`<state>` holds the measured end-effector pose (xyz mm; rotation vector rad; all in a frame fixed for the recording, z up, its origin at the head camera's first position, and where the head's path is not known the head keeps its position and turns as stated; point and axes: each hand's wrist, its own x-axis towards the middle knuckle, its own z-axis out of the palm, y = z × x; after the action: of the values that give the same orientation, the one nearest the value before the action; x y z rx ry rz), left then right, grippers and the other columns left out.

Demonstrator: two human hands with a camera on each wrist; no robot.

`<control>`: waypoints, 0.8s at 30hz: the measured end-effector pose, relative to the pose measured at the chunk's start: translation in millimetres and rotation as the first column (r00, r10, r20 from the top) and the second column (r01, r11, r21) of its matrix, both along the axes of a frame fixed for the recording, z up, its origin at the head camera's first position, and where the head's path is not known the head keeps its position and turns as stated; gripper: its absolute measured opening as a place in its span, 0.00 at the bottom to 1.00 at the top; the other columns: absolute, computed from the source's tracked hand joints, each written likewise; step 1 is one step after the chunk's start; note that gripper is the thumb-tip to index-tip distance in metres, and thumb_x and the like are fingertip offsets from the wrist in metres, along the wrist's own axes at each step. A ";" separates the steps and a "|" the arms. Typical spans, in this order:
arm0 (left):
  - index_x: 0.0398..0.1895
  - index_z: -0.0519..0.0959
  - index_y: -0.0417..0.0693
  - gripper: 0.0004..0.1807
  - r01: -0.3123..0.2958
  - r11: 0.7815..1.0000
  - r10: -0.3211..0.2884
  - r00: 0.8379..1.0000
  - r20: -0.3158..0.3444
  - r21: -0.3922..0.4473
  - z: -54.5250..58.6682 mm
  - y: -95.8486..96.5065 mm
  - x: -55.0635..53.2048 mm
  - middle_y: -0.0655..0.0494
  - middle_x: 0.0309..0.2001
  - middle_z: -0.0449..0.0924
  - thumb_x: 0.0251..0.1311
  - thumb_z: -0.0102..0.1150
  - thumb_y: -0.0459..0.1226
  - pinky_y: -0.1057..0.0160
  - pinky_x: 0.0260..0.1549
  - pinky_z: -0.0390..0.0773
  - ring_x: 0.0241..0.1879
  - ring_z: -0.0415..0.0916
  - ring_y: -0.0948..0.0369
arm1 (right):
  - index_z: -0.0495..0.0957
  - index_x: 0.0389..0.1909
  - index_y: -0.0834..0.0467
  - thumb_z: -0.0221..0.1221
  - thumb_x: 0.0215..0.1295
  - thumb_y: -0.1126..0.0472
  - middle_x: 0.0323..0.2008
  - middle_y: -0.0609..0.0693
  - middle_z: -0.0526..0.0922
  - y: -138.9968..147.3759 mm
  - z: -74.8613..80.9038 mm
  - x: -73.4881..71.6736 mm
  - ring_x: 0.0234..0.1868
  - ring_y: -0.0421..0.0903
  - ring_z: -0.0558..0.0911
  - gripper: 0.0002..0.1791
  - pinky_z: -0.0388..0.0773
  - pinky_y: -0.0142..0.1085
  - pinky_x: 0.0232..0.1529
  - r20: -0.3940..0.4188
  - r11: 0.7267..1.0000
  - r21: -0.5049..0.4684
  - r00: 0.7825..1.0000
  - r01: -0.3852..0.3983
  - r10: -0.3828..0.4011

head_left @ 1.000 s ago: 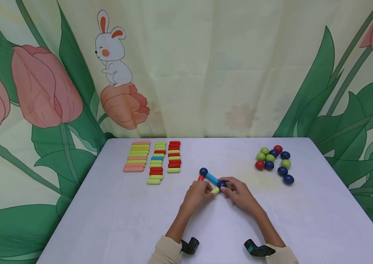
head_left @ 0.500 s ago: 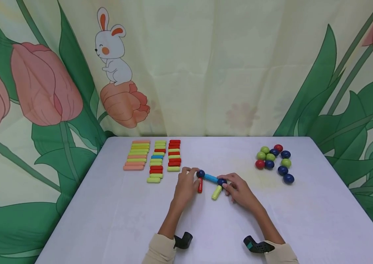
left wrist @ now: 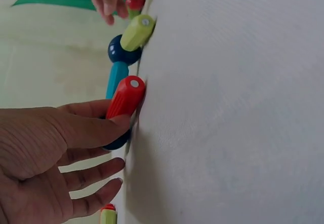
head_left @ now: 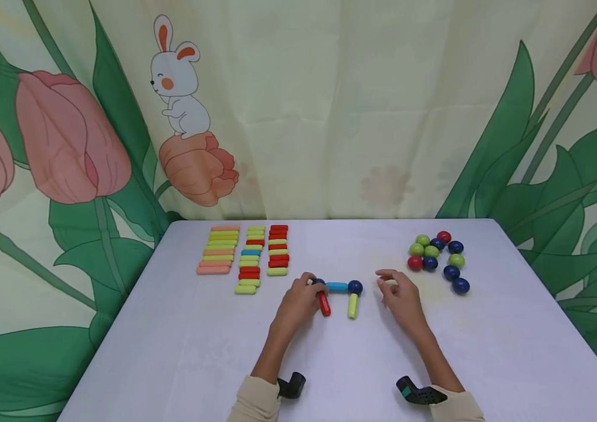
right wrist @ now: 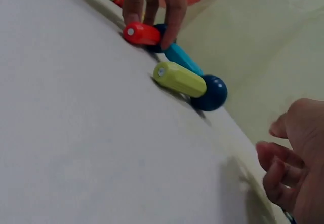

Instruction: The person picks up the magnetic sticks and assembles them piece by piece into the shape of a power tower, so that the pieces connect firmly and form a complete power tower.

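One tabletop (head_left: 351, 369), cut off at bottom, same for both sleeves (head_left: 256, 400). Left hand (head_left: 300, 300) pinches left corner of joined piece (head_left: 338, 287), mid-tabletop; right hand (head_left: 401, 296) hangs apart, right of it, fingers loosely bent. Joined piece: three rods (red rod (head_left: 324, 305), blue rod (right wrist: 182, 59), lime rod (head_left: 353, 306)), two navy balls (head_left: 355, 286), left one mostly hidden. Loose rods (head_left: 251, 252): three columns, exact count unclear. Loose balls (head_left: 431, 251): eleven.

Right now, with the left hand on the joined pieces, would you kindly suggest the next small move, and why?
I would probably send the right hand to the frontmost loose dark blue ball. That hand holds nothing, the left hand grips the joined pieces, and the red rod and yellow-green rod each show a bare end that could perhaps take a ball.
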<state>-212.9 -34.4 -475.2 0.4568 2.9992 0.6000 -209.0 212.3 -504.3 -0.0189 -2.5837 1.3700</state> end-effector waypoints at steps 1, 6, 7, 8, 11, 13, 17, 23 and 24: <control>0.48 0.84 0.63 0.17 0.006 1.000 -0.007 1.000 -0.020 -0.023 1.0 -0.8 0.6 0.51 0.58 0.73 0.56 0.70 0.37 0.59 0.44 0.82 0.52 0.73 0.54 | 0.77 0.53 0.58 0.55 0.72 0.60 0.45 0.56 0.78 5.5 0.3 -1.2 0.23 0.43 0.76 0.13 0.73 0.28 0.23 -0.040 0.997 0.037 0.997 0.067 -0.065; 0.47 0.84 0.65 0.17 0.002 0.996 -0.008 0.998 -0.066 -0.091 5.2 -6.3 3.7 0.51 0.48 0.74 0.52 0.73 0.43 0.60 0.38 0.79 0.43 0.73 0.57 | 0.79 0.51 0.61 0.54 0.71 0.60 0.45 0.60 0.74 32.2 7.3 0.1 0.35 0.53 0.74 0.13 0.70 0.39 0.33 -0.163 0.903 0.184 0.919 0.387 -0.360; 0.47 0.84 0.64 0.17 -0.001 0.995 -0.006 0.998 -0.069 -0.101 5.7 -7.7 4.3 0.51 0.46 0.74 0.52 0.73 0.44 0.61 0.36 0.78 0.42 0.72 0.58 | 0.79 0.52 0.62 0.53 0.71 0.60 0.47 0.61 0.73 37.3 9.4 1.7 0.37 0.56 0.74 0.15 0.71 0.43 0.35 -0.166 0.882 0.198 0.901 0.428 -0.400; 0.46 0.85 0.64 0.17 -0.002 0.994 -0.006 0.997 -0.071 -0.112 6.2 -9.2 5.2 0.51 0.44 0.73 0.52 0.73 0.44 0.61 0.34 0.77 0.40 0.71 0.58 | 0.77 0.54 0.62 0.52 0.72 0.59 0.50 0.63 0.71 42.5 10.9 3.4 0.38 0.58 0.74 0.16 0.71 0.47 0.36 -0.167 0.860 0.214 0.885 0.462 -0.434; 0.46 0.85 0.64 0.17 0.001 0.990 -0.010 0.998 -0.062 -0.144 7.5 -13.4 7.8 0.52 0.40 0.73 0.52 0.73 0.45 0.63 0.31 0.74 0.37 0.70 0.59 | 0.74 0.59 0.63 0.50 0.74 0.57 0.57 0.65 0.66 58.0 13.1 8.3 0.37 0.62 0.74 0.20 0.71 0.53 0.37 -0.156 0.810 0.261 0.851 0.526 -0.502; 0.47 0.85 0.64 0.17 0.020 0.988 -0.027 0.999 -0.046 -0.155 9.0 -15.2 9.5 0.53 0.39 0.73 0.52 0.72 0.45 0.64 0.29 0.74 0.35 0.70 0.60 | 0.72 0.62 0.63 0.49 0.74 0.56 0.60 0.66 0.63 68.4 12.3 11.4 0.32 0.62 0.73 0.21 0.72 0.54 0.36 -0.137 0.785 0.301 0.839 0.541 -0.526; 0.49 0.84 0.63 0.17 0.115 0.986 -0.108 0.992 0.057 -0.121 14.1 -15.0 11.8 0.56 0.37 0.75 0.54 0.71 0.44 0.67 0.29 0.75 0.33 0.70 0.63 | 0.68 0.65 0.64 0.49 0.74 0.56 0.62 0.68 0.60 87.0 9.7 16.8 0.32 0.64 0.73 0.24 0.71 0.55 0.35 -0.066 0.759 0.353 0.823 0.548 -0.564; 0.48 0.85 0.57 0.13 0.227 0.973 -0.232 0.958 0.169 0.046 17.1 -9.0 10.8 0.65 0.31 0.79 0.60 0.66 0.45 0.73 0.29 0.74 0.31 0.71 0.68 | 0.65 0.66 0.66 0.53 0.73 0.55 0.61 0.72 0.60 102.5 5.9 19.3 0.46 0.71 0.73 0.27 0.73 0.63 0.47 0.060 0.779 0.358 0.820 0.515 -0.569; 0.47 0.85 0.56 0.13 0.213 0.975 -0.219 0.967 0.134 0.058 16.5 -7.6 10.1 0.65 0.32 0.79 0.61 0.65 0.45 0.73 0.30 0.74 0.32 0.72 0.67 | 0.65 0.66 0.66 0.53 0.72 0.56 0.61 0.73 0.62 103.8 5.3 19.1 0.49 0.71 0.73 0.27 0.72 0.64 0.49 0.075 0.785 0.354 0.822 0.508 -0.565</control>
<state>-202.8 -41.9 -458.7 0.7020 2.7605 0.6492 -189.9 316.1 -499.0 -0.8017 -2.5997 0.7584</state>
